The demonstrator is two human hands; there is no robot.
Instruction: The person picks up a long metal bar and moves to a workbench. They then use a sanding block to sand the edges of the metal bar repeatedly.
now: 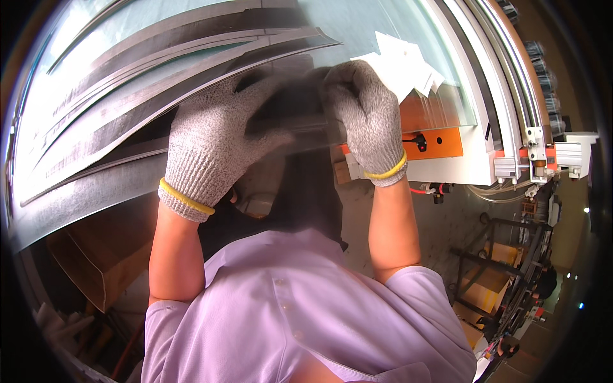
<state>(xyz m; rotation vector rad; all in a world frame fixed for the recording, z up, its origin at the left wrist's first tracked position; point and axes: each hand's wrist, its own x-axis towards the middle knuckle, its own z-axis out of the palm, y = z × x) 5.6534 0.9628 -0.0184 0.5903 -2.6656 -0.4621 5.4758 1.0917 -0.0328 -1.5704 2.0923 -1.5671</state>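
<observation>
Both hands wear grey knit gloves with yellow cuffs. My left hand (214,127) has its thumb stretched out and its fingers apart, with the fingertips smeared by motion. It reaches over the left part of a dark, smooth sheet (300,112), which is blurred and looks partly see-through. At the sheet's right end, my right hand (367,112) is closed with its fingers bent, gripping that edge. Beside and beyond the left hand lie several long dark strips (147,83), overlapping on a pale glassy tabletop (341,19).
White paper pieces (408,64) lie past the right hand. An orange panel with a black switch (440,142) is set in the table's near right side, by a metal rail (511,83). A cardboard box (102,268) stands below left, and a dark metal rack (498,268) at right.
</observation>
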